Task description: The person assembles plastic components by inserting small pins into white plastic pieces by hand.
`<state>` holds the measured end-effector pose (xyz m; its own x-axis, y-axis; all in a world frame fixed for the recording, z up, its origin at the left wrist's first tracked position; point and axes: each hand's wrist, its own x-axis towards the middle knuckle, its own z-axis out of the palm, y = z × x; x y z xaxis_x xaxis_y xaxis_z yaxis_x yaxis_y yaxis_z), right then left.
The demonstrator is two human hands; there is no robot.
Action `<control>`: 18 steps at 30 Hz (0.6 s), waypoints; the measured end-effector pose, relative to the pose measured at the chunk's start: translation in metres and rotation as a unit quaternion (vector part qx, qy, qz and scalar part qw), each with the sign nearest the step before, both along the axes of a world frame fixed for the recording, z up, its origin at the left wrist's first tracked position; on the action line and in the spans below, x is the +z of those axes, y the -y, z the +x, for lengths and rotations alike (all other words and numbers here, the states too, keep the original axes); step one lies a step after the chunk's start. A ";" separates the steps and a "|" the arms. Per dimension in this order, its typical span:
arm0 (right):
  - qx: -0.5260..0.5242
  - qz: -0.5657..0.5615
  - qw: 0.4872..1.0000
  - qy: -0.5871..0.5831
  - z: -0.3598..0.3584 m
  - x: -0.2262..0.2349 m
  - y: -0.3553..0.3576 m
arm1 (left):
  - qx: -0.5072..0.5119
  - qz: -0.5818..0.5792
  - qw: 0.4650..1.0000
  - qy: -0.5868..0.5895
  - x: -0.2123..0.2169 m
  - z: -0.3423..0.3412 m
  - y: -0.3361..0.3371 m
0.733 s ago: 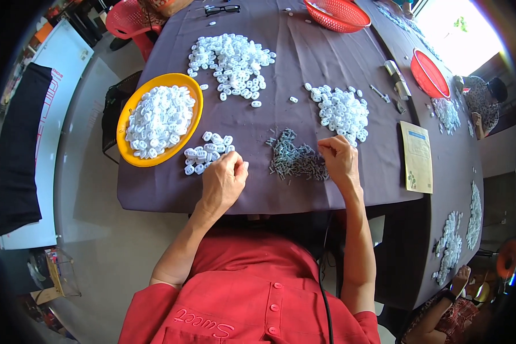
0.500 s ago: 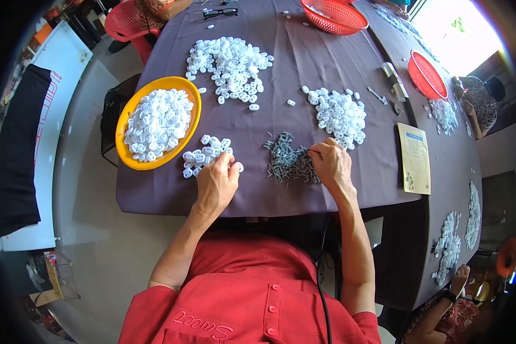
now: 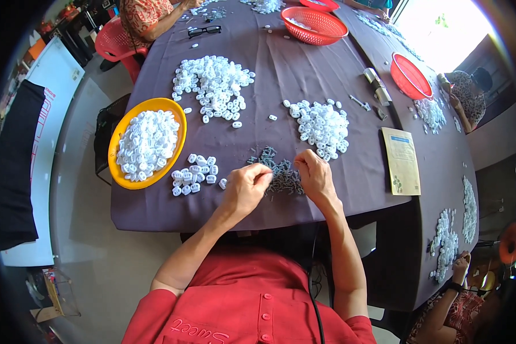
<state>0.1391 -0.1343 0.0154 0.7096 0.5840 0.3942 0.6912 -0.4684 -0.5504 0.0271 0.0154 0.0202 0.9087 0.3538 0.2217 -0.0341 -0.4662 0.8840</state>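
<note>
My left hand is pinched closed at the left edge of a pile of small grey screw-like metal pieces. What it holds, if anything, is hidden by the fingers. On the pile's right side my right hand is also closed in a pinch, its contents too small to make out. A small group of white oval plastic pieces lies left of my left hand, and one loose white piece sits beside that hand. Beyond my right hand is another heap of white pieces, with dark marks or holes in them.
At the left table edge stands a yellow bowl heaped with white pieces. A larger white heap lies farther back. Red baskets, glasses, a brown envelope and a small tool are around. Other people sit along the tables.
My left hand has moved right, from the small white group to the grey pile. My right hand stays by the pile, still pinched. The whole view has shifted slightly.
</note>
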 end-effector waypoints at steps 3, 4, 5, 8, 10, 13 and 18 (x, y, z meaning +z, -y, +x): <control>0.019 0.110 0.980 -0.165 -0.008 0.009 0.001 | -0.025 -0.130 0.991 -0.031 0.007 0.018 0.012; 0.020 0.112 0.970 -0.214 -0.009 0.009 0.002 | -0.027 -0.207 0.976 -0.060 0.009 0.022 0.016; 0.019 0.114 0.958 -0.262 -0.009 0.010 0.003 | -0.028 -0.206 0.976 -0.061 0.010 0.026 0.019; 0.022 0.153 0.940 -0.306 -0.012 0.011 0.005 | -0.049 -0.261 0.962 -0.057 0.008 0.033 0.025; 0.015 0.153 0.940 -0.303 -0.011 0.004 0.006 | -0.043 -0.237 0.969 -0.060 0.001 0.035 0.027; 0.006 0.153 0.945 -0.288 -0.012 0.001 0.009 | -0.035 -0.208 0.976 -0.060 -0.001 0.037 0.030; -0.009 0.147 0.970 -0.191 -0.017 0.002 0.009 | -0.058 -0.212 0.971 -0.093 0.004 0.039 0.028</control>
